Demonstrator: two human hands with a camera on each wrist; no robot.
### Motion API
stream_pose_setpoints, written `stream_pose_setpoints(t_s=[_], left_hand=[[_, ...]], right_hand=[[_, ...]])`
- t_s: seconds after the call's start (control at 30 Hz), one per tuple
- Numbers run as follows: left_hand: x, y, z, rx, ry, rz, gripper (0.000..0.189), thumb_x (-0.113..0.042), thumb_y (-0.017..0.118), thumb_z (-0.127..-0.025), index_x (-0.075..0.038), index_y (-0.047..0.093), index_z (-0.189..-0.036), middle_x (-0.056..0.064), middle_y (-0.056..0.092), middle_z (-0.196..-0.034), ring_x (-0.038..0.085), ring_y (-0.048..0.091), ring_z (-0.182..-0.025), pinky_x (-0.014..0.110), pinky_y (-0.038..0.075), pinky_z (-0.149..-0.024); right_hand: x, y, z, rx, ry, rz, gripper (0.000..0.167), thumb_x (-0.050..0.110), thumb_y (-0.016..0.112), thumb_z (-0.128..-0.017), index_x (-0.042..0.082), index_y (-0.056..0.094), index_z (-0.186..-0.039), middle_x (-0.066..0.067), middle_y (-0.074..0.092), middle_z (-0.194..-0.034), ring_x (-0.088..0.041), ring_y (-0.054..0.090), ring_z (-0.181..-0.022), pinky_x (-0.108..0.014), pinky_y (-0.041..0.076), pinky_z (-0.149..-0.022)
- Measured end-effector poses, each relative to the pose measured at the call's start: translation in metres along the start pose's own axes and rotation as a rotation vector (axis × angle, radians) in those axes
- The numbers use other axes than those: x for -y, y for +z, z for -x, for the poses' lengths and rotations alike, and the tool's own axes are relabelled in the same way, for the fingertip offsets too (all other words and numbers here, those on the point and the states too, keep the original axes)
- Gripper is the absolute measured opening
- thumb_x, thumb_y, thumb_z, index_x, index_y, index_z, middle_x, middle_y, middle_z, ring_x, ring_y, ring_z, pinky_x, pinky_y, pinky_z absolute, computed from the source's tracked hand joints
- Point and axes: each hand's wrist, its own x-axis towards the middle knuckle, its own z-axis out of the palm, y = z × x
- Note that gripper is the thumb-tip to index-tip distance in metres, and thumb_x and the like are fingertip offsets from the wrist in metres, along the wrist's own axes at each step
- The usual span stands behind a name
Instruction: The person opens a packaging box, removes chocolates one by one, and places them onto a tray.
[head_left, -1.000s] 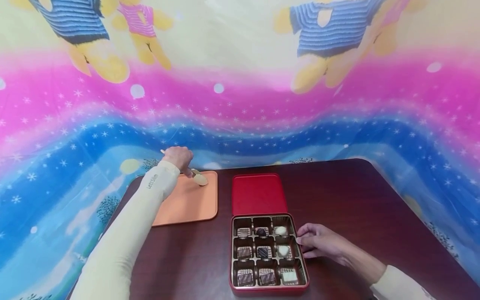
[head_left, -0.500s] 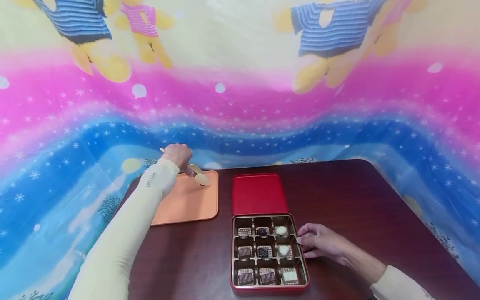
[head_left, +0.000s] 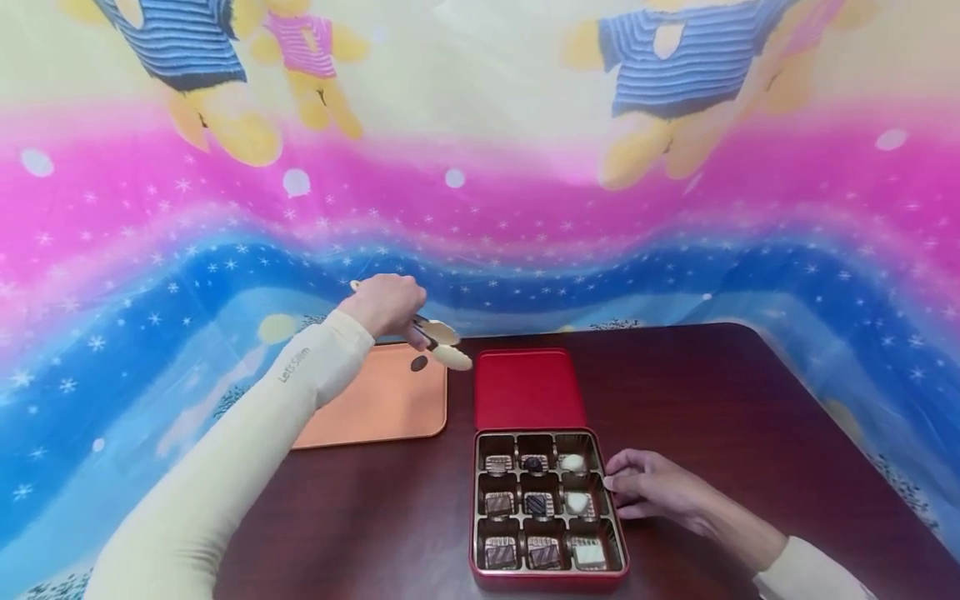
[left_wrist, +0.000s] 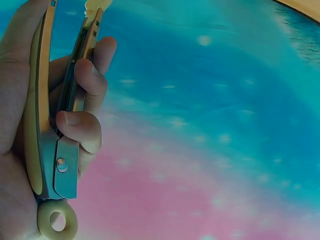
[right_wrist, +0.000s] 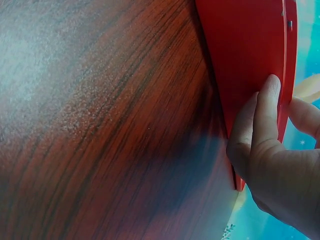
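My left hand [head_left: 390, 304] grips a pair of tongs [head_left: 435, 335] with cream-coloured tips, held over the right edge of the orange tray [head_left: 375, 408]. The tong tips stand apart, and I see nothing between them. In the left wrist view, fingers curl round the metal arms of the tongs [left_wrist: 65, 167]. A small dark brown oval piece [head_left: 418, 363], like a chocolate, lies on the tray near its back right corner. My right hand [head_left: 660, 492] pinches the right wall of a red chocolate box [right_wrist: 250, 50], thumb at the rim, fingers against the outside.
Inside the box, a gold-brown divided insert [head_left: 523, 483] holds several dark, milk and white chocolates. The red lid [head_left: 528, 387] lies flat behind the box. Everything stands on a dark wooden table [head_left: 697, 392], with a printed cloth [head_left: 480, 217] hanging around its back and sides.
My left hand and the tongs have moved right, off the dark piece, which now shows on the tray. The right hand keeps its hold on the box. The head view has shifted slightly.
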Motion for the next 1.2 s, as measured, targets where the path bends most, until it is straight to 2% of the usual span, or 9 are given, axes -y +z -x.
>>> stream_pose_setpoints(t_s=[0.17,0.33,0.57,0.87,1.0,1.2], left_hand=[[-0.037,-0.017,0.008,-0.033,0.097,-0.071,0.051,-0.064,0.079,-0.071,-0.016,0.062,-0.074,-0.002,0.058,-0.070,0.016,0.055,-0.062,0.034,0.053,-0.060],[-0.071,-0.027,0.017,-0.063,0.183,-0.122,0.053,-0.068,0.078,-0.069,-0.018,0.061,-0.071,-0.005,0.056,-0.065,0.014,0.053,-0.060,0.031,0.053,-0.058],[-0.106,-0.033,0.030,-0.049,0.264,-0.133,0.051,-0.067,0.078,-0.070,-0.020,0.058,-0.070,-0.006,0.054,-0.066,0.011,0.046,-0.058,0.029,0.046,-0.054],[-0.131,-0.029,0.030,-0.008,0.312,-0.156,0.051,-0.066,0.080,-0.068,-0.020,0.057,-0.070,-0.007,0.055,-0.069,0.010,0.045,-0.059,0.030,0.047,-0.053],[-0.135,-0.028,0.029,-0.020,0.334,-0.194,0.052,-0.067,0.079,-0.069,-0.021,0.055,-0.070,-0.008,0.054,-0.067,0.010,0.043,-0.058,0.028,0.047,-0.053],[-0.138,-0.028,0.029,-0.014,0.316,-0.206,0.051,-0.065,0.080,-0.068,-0.021,0.053,-0.069,-0.009,0.047,-0.063,0.009,0.036,-0.057,0.027,0.039,-0.047]], right_hand=[[0.002,0.000,0.001,0.005,0.001,-0.002,0.037,0.012,0.063,-0.096,-0.010,0.043,-0.118,-0.013,0.059,-0.102,-0.022,0.063,-0.091,-0.041,0.058,-0.084],[0.001,0.001,0.001,0.008,0.000,-0.006,0.037,0.012,0.063,-0.096,-0.010,0.043,-0.118,-0.013,0.058,-0.103,-0.023,0.063,-0.092,-0.040,0.058,-0.084],[0.000,0.000,0.000,0.006,-0.001,-0.008,0.036,0.013,0.063,-0.096,-0.009,0.044,-0.118,-0.013,0.059,-0.103,-0.022,0.063,-0.091,-0.040,0.058,-0.083],[-0.001,0.001,-0.001,-0.003,0.008,-0.014,0.033,0.012,0.062,-0.096,-0.008,0.045,-0.116,-0.012,0.059,-0.100,-0.021,0.062,-0.089,-0.039,0.058,-0.082],[-0.001,0.001,-0.001,-0.006,0.007,-0.009,0.034,0.012,0.063,-0.096,-0.008,0.045,-0.117,-0.012,0.060,-0.101,-0.022,0.062,-0.090,-0.039,0.058,-0.082],[-0.001,0.000,-0.001,-0.009,0.009,-0.001,0.034,0.012,0.062,-0.096,-0.008,0.045,-0.118,-0.013,0.059,-0.103,-0.022,0.061,-0.090,-0.038,0.058,-0.082]])
